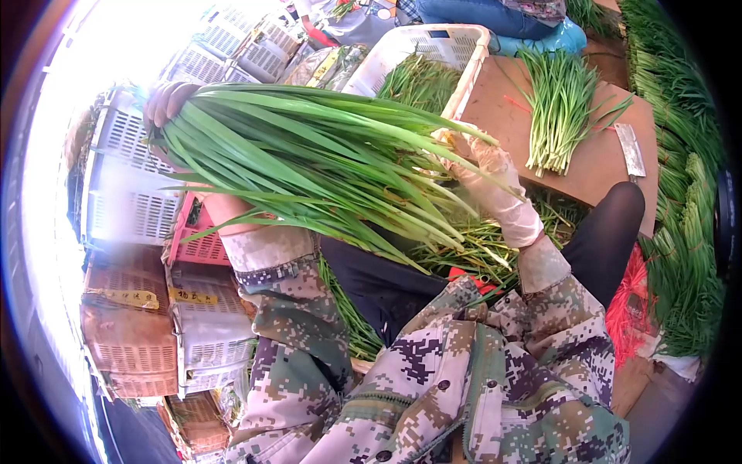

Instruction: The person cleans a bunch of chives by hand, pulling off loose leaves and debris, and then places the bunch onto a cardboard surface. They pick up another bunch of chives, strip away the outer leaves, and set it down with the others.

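A large bunch of garlic chives (309,155) stretches across the view, green leaves to the left and pale stem ends to the right. Wrapped round its leafy end is my left hand (170,112). In a whitish thin glove, my right hand (491,174) has its fingers closed at the stem ends, partly hidden behind a few stalks. Below, loose chive trimmings (487,251) lie heaped between my legs. A trimmed bundle of chives (560,116) rests on a brown board (502,100) to the right, beside a cleaver (630,151) with a wide metal blade.
Behind the bunch stands a white crate (473,66) with greens in it. Stacked plastic crates (131,185) line the left side, a pink crate (205,240) among them. Chive bundles (688,193) run along the right, near red plastic strands (634,301). Another person's jeans (483,17) show at the top.
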The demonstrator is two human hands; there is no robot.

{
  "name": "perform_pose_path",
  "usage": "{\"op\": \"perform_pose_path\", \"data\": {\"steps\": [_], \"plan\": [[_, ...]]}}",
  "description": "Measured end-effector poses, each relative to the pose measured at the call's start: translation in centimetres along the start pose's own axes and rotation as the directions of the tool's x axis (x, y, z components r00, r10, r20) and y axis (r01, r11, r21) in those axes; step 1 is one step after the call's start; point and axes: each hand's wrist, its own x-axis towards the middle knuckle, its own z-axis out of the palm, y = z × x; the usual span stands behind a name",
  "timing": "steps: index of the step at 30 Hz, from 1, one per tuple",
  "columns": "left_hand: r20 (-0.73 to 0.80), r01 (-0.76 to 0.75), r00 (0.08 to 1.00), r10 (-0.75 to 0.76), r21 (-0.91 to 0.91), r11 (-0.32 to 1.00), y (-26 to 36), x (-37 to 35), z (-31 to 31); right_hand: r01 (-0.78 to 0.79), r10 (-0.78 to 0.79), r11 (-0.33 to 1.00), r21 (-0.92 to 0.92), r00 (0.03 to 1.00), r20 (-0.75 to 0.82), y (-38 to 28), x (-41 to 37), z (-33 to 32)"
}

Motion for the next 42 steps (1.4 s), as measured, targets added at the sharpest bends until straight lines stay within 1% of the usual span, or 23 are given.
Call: {"op": "perform_pose_path", "data": {"steps": [1,8,10,11,14,18,20,21,23,24,26,27,28,30,31,32,34,36,38,39,40,41,42], "plan": [[-0.004,0.002,1.0,-0.002,0.009,1.0,0.0,0.1,0.0,0.08,-0.083,0.996,-0.049,0.995,-0.06,0.4,0.1,0.3],[-0.025,-0.003,1.0,0.004,0.035,0.999,-0.3,0.0,0.0,0.077,-0.076,0.986,0.145,0.997,-0.015,-0.1,0.6,0.5],[-0.034,-0.007,0.999,0.008,0.037,0.999,-0.3,-0.3,-0.1,-0.005,-0.003,0.996,0.093,0.997,0.08,-0.1,0.9,0.4],[-0.035,-0.006,0.999,0.007,0.04,0.999,-0.3,-0.3,-0.1,0.098,-0.098,0.995,0.022,0.995,0.019,0.4,1.2,1.0],[-0.04,-0.009,0.999,0.01,0.035,0.999,-0.4,-0.6,-0.2,0.167,-0.167,0.986,0.027,0.986,-0.019,1.6,1.5,1.8],[-0.046,-0.014,0.999,0.017,0.058,0.998,-0.3,-0.3,-0.3,0.174,-0.174,0.984,-0.023,0.985,0.004,2.3,1.6,2.3],[-0.047,-0.022,0.999,0.026,0.065,0.998,-0.2,0.0,-0.4,0.238,-0.232,0.96,-0.144,0.971,0.056,2.4,1.8,2.4],[-0.05,-0.02,0.998,0.023,0.066,0.998,-0.1,0.1,-0.4,0.239,-0.233,0.96,-0.144,0.971,0.057,2.1,1.7,2.3],[-0.051,-0.026,0.998,0.03,0.07,0.997,0.0,0.1,-0.5,0.17,-0.169,0.985,-0.024,0.985,0.013,1.2,1.4,2.0],[-0.052,-0.029,0.998,0.032,0.068,0.997,0.2,0.3,-0.4,0.172,-0.172,0.985,-0.025,0.985,0.014,1.7,1.3,2.3],[-0.049,-0.029,0.998,0.033,0.076,0.997,0.4,0.3,-0.4,0.187,-0.181,0.978,0.095,0.981,-0.068,4.5,0.8,3.8],[-0.047,-0.027,0.998,0.031,0.078,0.997,0.4,0.1,-0.4,0.339,-0.342,0.94,-0.047,0.933,-0.112,5.3,0.9,3.9],[-0.05,-0.025,0.998,0.029,0.075,0.997,0.4,0.1,-0.6,0.338,-0.34,0.94,-0.043,0.934,-0.109,6.2,0.3,3.8],[-0.052,-0.023,0.998,0.027,0.08,0.996,0.6,0.0,-0.8,0.205,-0.205,0.979,-0.01,0.976,-0.075,5.0,-0.4,1.8],[-0.051,-0.021,0.998,0.025,0.076,0.997,0.6,0.0,-0.9,0.002,0.017,0.98,-0.2,0.995,0.093,3.5,-0.3,0.7],[-0.05,-0.022,0.998,0.025,0.069,0.997,0.6,-0.1,-0.9,0.001,0.019,0.98,-0.2,0.995,0.095,2.3,-0.8,-0.1],[-0.046,-0.022,0.999,0.024,0.052,0.998,0.5,-0.2,-1.2,0.037,-0.007,0.912,-0.409,0.997,0.073,0.8,-2.1,-1.0],[-0.04,-0.02,0.999,0.022,0.038,0.999,0.4,-0.6,-1.3,0.054,-0.013,0.907,-0.417,0.995,0.1,0.9,-2.5,-1.7],[-0.041,-0.014,0.999,0.015,0.025,1.0,0.3,-1.0,-1.3,-0.072,0.065,0.994,-0.081,0.994,-0.091,1.3,-4.0,-2.8],[-0.04,-0.011,0.999,0.012,0.017,1.0,0.3,-1.3,-1.4,-0.241,0.24,0.961,0.137,0.971,0.026,2.2,-4.4,-3.4],[-0.042,-0.004,0.999,0.004,0.01,1.0,0.2,-1.4,-1.5,-0.614,0.521,0.695,0.374,0.789,0.327,2.8,-5.0,-4.4],[-0.042,0.003,0.999,-0.003,0.004,1.0,0.1,-1.8,-1.5,-0.262,0.22,0.955,0.141,0.94,0.262,5.6,-6.5,-3.8],[-0.044,0.008,0.999,-0.008,-0.011,1.0,0.0,-2.1,-1.6,0.161,-0.122,0.98,-0.116,0.951,0.285,5.6,-7.1,-3.2]]}}
